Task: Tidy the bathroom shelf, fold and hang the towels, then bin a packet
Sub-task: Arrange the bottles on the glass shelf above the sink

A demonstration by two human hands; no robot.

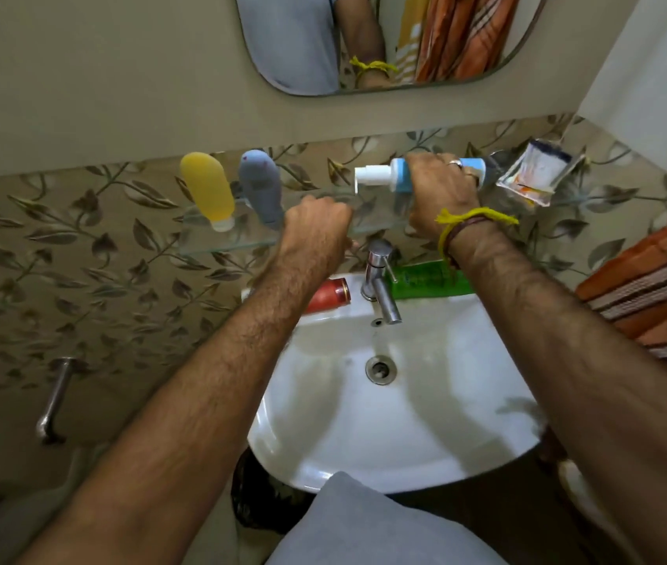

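Note:
A glass shelf [225, 242] runs along the tiled wall above the basin. A yellow bottle [207, 189] and a grey bottle [261, 187] stand on its left part. My right hand [439, 189] grips a blue-and-white spray bottle [384, 175] lying sideways over the shelf. My left hand [317, 228] is curled into a fist at the shelf's front edge; what it holds, if anything, is hidden. A clear packet [537, 173] with white and orange contents sits at the shelf's right end. An orange striped towel [657, 287] hangs at the right.
Below is a white basin [397, 422] with a steel tap [380, 279]. A red bottle [329, 295] and a green item [429, 281] lie on its back rim. A mirror [384, 38] hangs above. A metal wall handle [54, 401] is at the left.

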